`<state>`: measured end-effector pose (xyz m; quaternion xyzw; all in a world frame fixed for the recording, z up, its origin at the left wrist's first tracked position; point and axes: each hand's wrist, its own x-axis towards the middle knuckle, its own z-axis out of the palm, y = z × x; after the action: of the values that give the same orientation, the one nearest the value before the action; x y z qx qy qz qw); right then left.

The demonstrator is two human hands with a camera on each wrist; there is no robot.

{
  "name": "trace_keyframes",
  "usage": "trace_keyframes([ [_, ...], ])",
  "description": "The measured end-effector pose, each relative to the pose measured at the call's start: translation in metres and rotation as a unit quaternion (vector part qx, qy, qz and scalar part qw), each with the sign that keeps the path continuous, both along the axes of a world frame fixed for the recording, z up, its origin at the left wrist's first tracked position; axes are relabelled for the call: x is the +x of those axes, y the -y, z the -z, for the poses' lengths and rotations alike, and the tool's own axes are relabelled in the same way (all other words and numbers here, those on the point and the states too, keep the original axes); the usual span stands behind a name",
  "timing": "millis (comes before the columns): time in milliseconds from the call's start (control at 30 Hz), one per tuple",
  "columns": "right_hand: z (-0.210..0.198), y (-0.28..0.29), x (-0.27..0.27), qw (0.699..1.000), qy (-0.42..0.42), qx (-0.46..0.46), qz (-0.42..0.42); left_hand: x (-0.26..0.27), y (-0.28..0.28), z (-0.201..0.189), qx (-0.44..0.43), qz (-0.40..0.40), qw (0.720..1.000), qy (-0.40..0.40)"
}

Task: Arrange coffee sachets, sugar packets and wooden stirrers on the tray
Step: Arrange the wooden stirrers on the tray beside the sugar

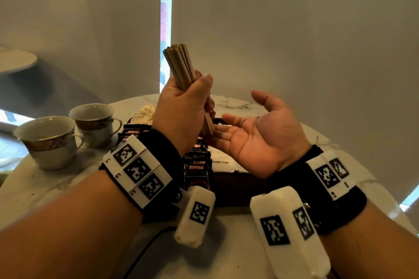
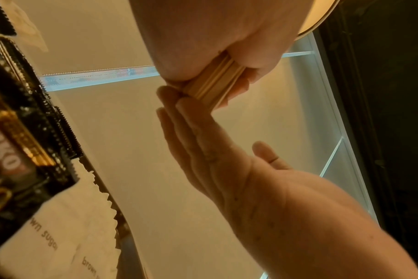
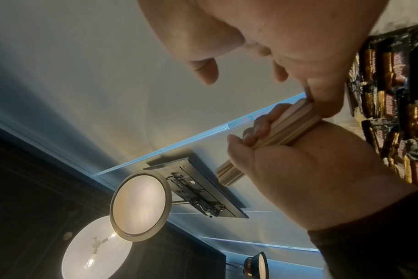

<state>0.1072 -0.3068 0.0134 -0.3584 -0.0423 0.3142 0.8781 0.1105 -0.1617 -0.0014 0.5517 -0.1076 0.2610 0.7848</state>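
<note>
Stirrer bundle held upright over the tray.

On the marble bench (image 1: pixel 56 179): tray (image 1: pixel 231 184) with coffee sachets (image 1: pixel 196 171) and sugar packets (image 1: pixel 223 161). Left hand (image 1: pixel 181 106) clenched around wooden stirrers (image 1: pixel 181 65); right hand (image 1: pixel 256 136) flat, palm up, touching bundle's lower end.

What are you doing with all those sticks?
The left hand grips a bundle of wooden stirrers upright, its bottom end against the fingers of the flat, open right hand, as if to even them up. Below, coffee sachets and brown sugar packets already lie on the tray. Two cups stand beside it.
</note>
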Motion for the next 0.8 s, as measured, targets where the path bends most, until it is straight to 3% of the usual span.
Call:
trace_keyframes([
  [300, 0.002, -0.003, -0.002, 1.000, 0.007, 0.006, -0.012, -0.003, 0.004, -0.001, -0.022, 0.002, 0.999, -0.035],
  [433, 0.002, 0.000, 0.001, 0.997, 0.037, -0.063, -0.038, -0.005, 0.002, -0.003, -0.026, 0.037, 0.997, -0.057],
  [533, -0.001, 0.005, 0.004, 0.987, 0.080, -0.141, 0.006, -0.009, 0.002, -0.005, 0.026, 0.060, 0.995, -0.077],
  [600, -0.005, 0.010, 0.005, 0.965, 0.152, -0.200, 0.071, -0.012, 0.001, -0.006, 0.102, 0.072, 0.987, -0.103],
  [667, -0.010, 0.014, 0.004, 0.926, 0.244, -0.258, 0.130, -0.016, 0.000, -0.010, 0.201, 0.086, 0.967, -0.130],
  [800, -0.015, 0.013, -0.005, 0.827, 0.383, -0.371, 0.176, -0.026, 0.008, -0.016, 0.421, 0.117, 0.880, -0.187],
])
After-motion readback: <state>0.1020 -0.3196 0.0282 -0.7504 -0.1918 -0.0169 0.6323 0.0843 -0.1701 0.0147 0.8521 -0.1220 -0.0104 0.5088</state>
